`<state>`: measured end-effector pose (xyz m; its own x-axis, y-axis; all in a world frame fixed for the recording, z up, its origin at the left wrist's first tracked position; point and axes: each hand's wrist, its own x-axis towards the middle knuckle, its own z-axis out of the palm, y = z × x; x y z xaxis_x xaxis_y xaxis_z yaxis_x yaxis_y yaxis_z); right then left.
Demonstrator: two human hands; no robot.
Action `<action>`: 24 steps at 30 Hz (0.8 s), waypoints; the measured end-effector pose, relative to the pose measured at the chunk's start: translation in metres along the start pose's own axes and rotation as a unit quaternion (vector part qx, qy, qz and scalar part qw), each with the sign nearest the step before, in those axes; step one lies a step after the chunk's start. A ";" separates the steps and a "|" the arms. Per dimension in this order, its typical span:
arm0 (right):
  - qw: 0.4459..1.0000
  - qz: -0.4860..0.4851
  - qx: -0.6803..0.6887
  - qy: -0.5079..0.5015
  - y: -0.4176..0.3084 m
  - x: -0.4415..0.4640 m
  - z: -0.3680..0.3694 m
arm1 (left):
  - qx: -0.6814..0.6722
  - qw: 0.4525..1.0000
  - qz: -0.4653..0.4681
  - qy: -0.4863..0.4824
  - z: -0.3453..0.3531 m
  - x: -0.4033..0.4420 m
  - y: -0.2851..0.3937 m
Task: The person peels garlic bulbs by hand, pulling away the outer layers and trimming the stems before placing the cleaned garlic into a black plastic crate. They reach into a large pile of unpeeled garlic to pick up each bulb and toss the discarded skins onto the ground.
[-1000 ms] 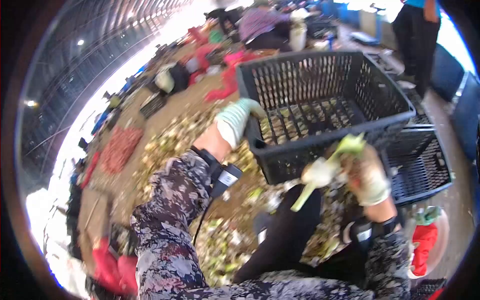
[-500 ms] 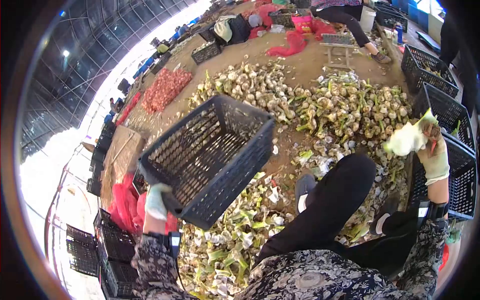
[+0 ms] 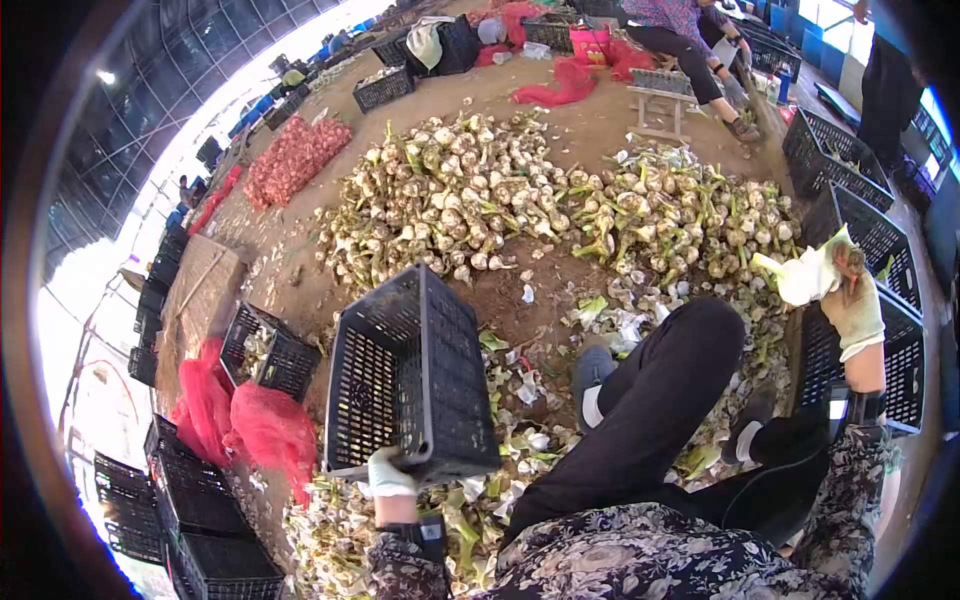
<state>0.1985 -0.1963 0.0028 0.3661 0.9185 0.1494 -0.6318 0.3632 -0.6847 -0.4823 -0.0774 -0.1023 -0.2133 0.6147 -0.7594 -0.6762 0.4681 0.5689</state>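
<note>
My left hand (image 3: 389, 474), in a whitish glove, is closed on the near rim of a black plastic crate (image 3: 457, 370). The crate is tilted, its open side facing left, and I see nothing inside. It hangs over scattered garlic leaves and skins, just in front of a large heap of garlic bulbs (image 3: 450, 190). Out to the right, my gloved right hand (image 3: 853, 308) is closed around a white wad with pale green edges (image 3: 805, 277); its kind is unclear. Something reddish brown shows by those fingers. That hand is above black crates (image 3: 905, 350).
A second garlic heap (image 3: 690, 215) lies ahead to the right. At left are a crate with some contents (image 3: 285, 365), red mesh bags (image 3: 270, 425) and stacked black crates (image 3: 215, 530). Another person (image 3: 690, 50) sits at the back near a small wooden stool (image 3: 658, 105).
My left hand has moved right and down with the crate, which has turned from mouth-up to tipped sideways. The right hand still holds the white wad. The view has shifted slightly.
</note>
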 end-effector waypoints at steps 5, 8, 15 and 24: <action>0.999 0.004 0.011 0.035 0.011 0.002 0.003 | -0.036 0.990 -0.042 -0.127 0.108 0.008 -0.072; 0.995 0.011 -0.004 0.099 0.020 -0.005 0.036 | -0.048 0.968 -0.130 -0.208 0.169 0.042 -0.132; 0.988 -0.047 0.061 0.137 0.016 -0.016 0.008 | 0.339 0.911 0.056 -0.226 0.187 0.021 -0.159; 0.981 -0.054 0.010 0.183 0.016 -0.034 0.005 | 0.559 0.669 0.335 0.358 0.124 0.076 -0.091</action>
<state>0.1727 -0.2207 -0.0092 0.6507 0.7577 -0.0491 -0.5879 0.4618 -0.6642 -0.3492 0.0053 -0.1730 -0.7578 0.6501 0.0556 0.6046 0.6677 0.4344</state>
